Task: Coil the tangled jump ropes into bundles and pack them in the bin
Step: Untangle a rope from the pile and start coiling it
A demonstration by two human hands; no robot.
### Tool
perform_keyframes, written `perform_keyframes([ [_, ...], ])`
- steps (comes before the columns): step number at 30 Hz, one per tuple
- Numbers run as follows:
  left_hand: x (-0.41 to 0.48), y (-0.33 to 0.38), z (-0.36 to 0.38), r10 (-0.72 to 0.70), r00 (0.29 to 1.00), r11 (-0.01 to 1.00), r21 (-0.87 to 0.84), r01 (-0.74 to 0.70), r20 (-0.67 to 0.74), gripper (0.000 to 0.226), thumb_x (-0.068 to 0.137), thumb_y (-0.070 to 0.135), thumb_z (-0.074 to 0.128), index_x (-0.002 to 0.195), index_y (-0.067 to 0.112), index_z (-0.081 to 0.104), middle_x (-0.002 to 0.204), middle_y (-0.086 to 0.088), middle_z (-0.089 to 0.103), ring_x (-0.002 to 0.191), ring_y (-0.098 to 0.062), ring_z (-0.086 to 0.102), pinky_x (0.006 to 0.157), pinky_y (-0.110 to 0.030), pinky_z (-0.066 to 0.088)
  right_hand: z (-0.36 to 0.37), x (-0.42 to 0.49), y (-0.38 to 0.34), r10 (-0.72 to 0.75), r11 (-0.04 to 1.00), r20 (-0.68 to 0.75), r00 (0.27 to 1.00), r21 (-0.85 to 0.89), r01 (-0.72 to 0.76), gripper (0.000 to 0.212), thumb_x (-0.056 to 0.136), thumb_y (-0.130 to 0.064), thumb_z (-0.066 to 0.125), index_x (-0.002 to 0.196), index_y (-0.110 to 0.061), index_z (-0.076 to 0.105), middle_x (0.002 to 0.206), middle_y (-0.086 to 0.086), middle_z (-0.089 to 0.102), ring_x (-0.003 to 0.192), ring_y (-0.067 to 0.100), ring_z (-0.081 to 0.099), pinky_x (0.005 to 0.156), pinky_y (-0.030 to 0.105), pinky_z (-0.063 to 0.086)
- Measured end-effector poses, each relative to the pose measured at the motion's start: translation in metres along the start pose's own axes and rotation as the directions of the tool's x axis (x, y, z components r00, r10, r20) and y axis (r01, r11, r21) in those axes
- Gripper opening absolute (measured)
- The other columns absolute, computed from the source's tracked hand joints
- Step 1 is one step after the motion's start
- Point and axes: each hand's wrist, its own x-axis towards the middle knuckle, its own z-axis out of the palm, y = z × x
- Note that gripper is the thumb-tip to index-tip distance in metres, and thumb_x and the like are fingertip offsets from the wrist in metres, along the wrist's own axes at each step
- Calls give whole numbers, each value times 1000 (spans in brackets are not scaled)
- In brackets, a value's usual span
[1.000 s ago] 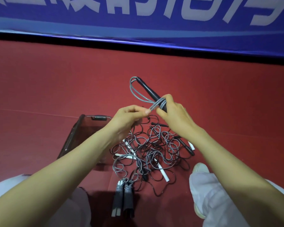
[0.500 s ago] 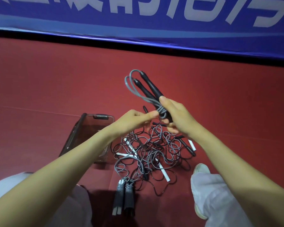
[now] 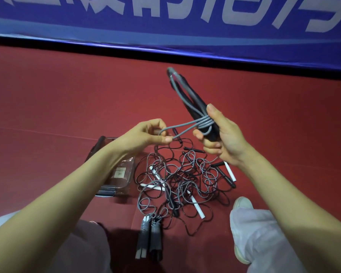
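Floor (image 3: 67, 107) red; blue banner (image 3: 165, 26) behind.

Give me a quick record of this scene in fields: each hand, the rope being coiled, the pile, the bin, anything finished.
left hand: pinches the free grey loop
right hand: grips black handles wrapped in grey cord
tangle: black and grey ropes on the red floor, below the hands
bin: clear, on the floor left of the tangle
finished bundles: two, side by side, nearest the camera
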Motion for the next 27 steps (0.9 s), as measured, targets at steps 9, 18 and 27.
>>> perform_keyframes([
  [9, 0, -8, 8, 35, 999, 986, -162, -38, -22, 17, 81, 28, 66, 88, 15, 75, 66, 6, 54, 59, -5, 36, 58, -18, 30, -3, -3, -7, -1, 998, 13, 1000, 70, 0, 33, 90, -47, 43, 102, -20, 57, 58, 2, 49, 33, 4, 18, 35, 14, 9],
  [18, 4, -9, -2, -83, 996, 979, 184, 85, -20, 22, 68, 12, 76, 88, 4, 71, 74, 4, 72, 68, -5, 65, 72, -22, 53, 7, -10, 16, 608, 759, 298, 736, -491, -428, 30, 94, -38, 55, 100, -10, 48, 62, 3, 51, 34, 2, 25, 32, 13, 14],
  [27, 4, 11, 34, -40, 996, 993, 104, 48, -77, 9, 90, 16, 65, 98, 12, 62, 69, 0, 56, 38, -3, 30, 37, -15, 24, -2, 9, 31, -120, -201, -265, 957, -937, -285, 42, 99, -46, 41, 124, -12, 39, 118, 14, 60, 102, 39, 60, 70, 38, 35],
])
